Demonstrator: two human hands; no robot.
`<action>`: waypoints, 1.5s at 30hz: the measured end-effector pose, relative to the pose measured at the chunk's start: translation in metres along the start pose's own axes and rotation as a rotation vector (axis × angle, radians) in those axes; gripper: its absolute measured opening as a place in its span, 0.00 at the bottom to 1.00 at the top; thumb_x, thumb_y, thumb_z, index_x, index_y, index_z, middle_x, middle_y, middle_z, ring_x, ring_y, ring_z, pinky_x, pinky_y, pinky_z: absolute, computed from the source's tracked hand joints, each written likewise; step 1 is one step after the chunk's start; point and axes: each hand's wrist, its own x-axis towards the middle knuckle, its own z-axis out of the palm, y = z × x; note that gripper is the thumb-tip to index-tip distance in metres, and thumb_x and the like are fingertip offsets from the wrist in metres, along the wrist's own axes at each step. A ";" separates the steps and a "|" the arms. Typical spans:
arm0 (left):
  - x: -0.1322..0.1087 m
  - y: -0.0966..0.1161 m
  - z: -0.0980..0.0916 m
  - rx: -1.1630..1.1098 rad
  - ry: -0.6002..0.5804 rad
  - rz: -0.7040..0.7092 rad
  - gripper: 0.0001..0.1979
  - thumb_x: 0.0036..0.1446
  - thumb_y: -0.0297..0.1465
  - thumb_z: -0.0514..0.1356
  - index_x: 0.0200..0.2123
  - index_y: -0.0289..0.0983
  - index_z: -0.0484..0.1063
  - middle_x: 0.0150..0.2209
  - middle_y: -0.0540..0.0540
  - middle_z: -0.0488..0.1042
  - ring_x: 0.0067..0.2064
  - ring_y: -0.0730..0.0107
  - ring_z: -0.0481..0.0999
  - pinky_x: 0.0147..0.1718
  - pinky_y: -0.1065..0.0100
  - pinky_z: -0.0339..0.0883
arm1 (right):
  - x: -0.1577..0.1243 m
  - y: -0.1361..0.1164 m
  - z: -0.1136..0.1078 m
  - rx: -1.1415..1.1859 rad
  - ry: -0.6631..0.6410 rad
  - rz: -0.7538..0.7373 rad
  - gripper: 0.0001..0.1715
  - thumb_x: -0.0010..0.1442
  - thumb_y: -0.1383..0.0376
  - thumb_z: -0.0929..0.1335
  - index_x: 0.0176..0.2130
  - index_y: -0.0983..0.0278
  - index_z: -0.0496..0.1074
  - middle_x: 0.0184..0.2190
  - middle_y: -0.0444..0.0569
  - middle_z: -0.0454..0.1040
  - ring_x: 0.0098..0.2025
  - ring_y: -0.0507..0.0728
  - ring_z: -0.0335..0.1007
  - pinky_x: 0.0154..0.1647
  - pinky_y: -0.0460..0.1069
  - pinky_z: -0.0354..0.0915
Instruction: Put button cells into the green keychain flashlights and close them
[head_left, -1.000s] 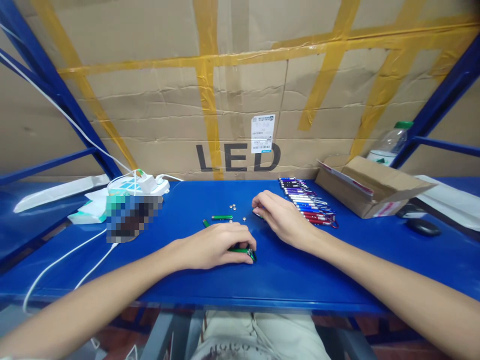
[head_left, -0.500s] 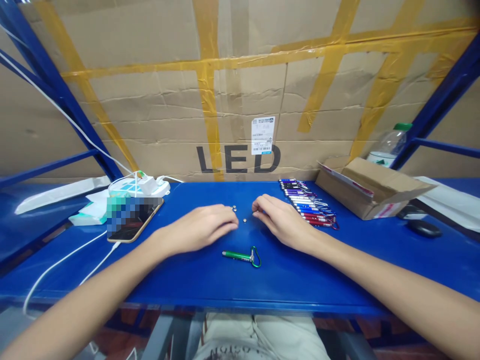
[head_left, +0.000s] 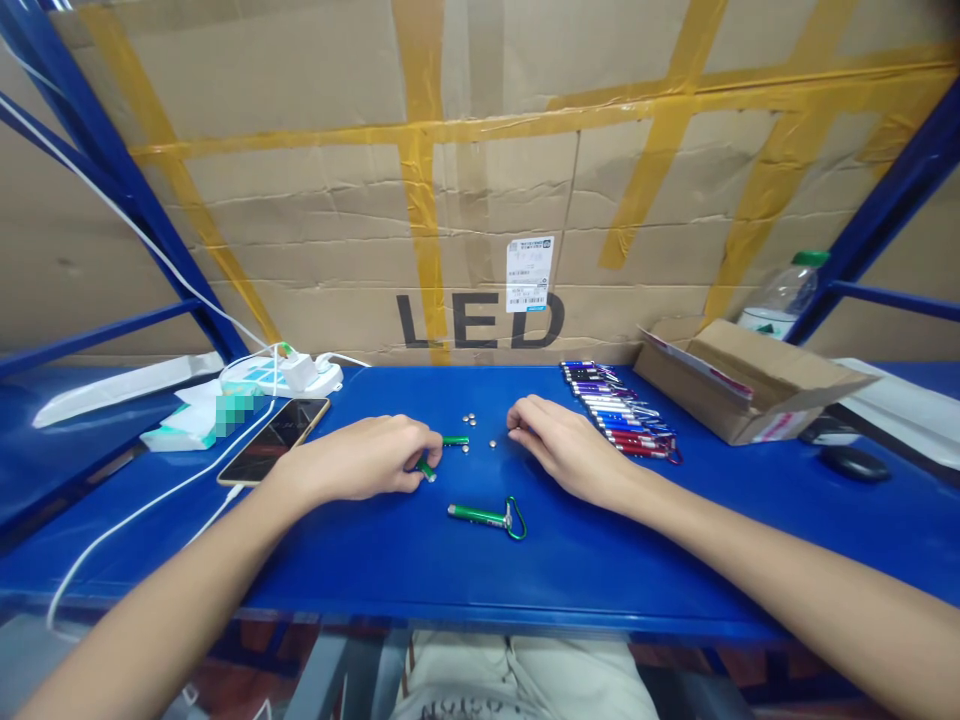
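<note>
While pinching, left hand (head_left: pixel 386 452): presses thumb and fingers onto a short green tube (head_left: pixel 427 471), beyond and to the left of the green carabiner light (head_left: pixel 480 517).
Green carabiner light: lies loose on the blue table (head_left: pixel 600 560), loop end pointing right.
Second green tube (head_left: pixel 457 441): lies beyond the green carabiner light, just beside the left fingers; cannot tell whether touching them.
Silver discs (head_left: pixel 493 443): rest scattered beyond the green carabiner light, between the two hands.
Right hand (head_left: pixel 556 440): curls with fingertips drawn in, beyond and right of the green carabiner light; cannot tell whether pinching anything.
Coloured lights (head_left: pixel 619 415): lie in a row, farther beyond and right of the green carabiner light.
Cardboard box (head_left: pixel 772 370): sits open, well to its right and beyond.
Phone (head_left: pixel 274 440): lies well to its left and beyond.
</note>
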 end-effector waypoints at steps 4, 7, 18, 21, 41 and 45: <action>0.007 0.001 0.006 -0.026 0.067 0.073 0.04 0.66 0.26 0.63 0.43 0.39 0.77 0.44 0.47 0.78 0.41 0.64 0.76 0.39 0.66 0.60 | 0.000 0.001 0.001 0.003 -0.005 0.001 0.06 0.78 0.67 0.61 0.45 0.59 0.64 0.43 0.51 0.74 0.44 0.61 0.72 0.46 0.56 0.68; 0.013 0.007 0.009 -0.139 0.174 0.143 0.05 0.65 0.27 0.64 0.44 0.37 0.76 0.44 0.47 0.77 0.41 0.66 0.75 0.39 0.68 0.62 | 0.000 0.002 0.002 0.007 0.021 -0.004 0.06 0.79 0.67 0.61 0.46 0.59 0.64 0.44 0.51 0.74 0.45 0.61 0.72 0.47 0.56 0.68; 0.040 0.011 0.042 -0.640 0.372 0.249 0.16 0.71 0.39 0.63 0.54 0.37 0.80 0.41 0.47 0.77 0.36 0.70 0.74 0.38 0.69 0.68 | 0.001 0.002 0.000 0.082 0.130 0.043 0.10 0.80 0.61 0.62 0.43 0.59 0.66 0.37 0.46 0.76 0.37 0.58 0.71 0.39 0.51 0.62; 0.042 0.012 0.046 -0.703 0.329 0.230 0.15 0.68 0.41 0.66 0.49 0.36 0.80 0.36 0.48 0.78 0.35 0.70 0.74 0.37 0.69 0.68 | 0.002 -0.002 -0.005 0.102 0.186 0.004 0.10 0.80 0.61 0.64 0.42 0.59 0.67 0.40 0.48 0.76 0.41 0.58 0.70 0.43 0.52 0.64; 0.046 0.009 0.051 -0.773 0.341 0.223 0.15 0.69 0.40 0.66 0.50 0.36 0.81 0.39 0.48 0.78 0.35 0.70 0.73 0.37 0.69 0.67 | 0.002 -0.017 -0.009 0.351 0.148 -0.111 0.03 0.76 0.63 0.69 0.46 0.59 0.74 0.41 0.48 0.77 0.43 0.58 0.73 0.46 0.52 0.69; 0.045 0.010 0.050 -0.741 0.347 0.250 0.13 0.69 0.39 0.66 0.49 0.36 0.81 0.40 0.48 0.78 0.36 0.71 0.73 0.38 0.69 0.67 | 0.002 -0.019 -0.010 0.355 0.146 -0.135 0.04 0.76 0.62 0.68 0.47 0.59 0.74 0.43 0.50 0.77 0.44 0.58 0.73 0.47 0.54 0.70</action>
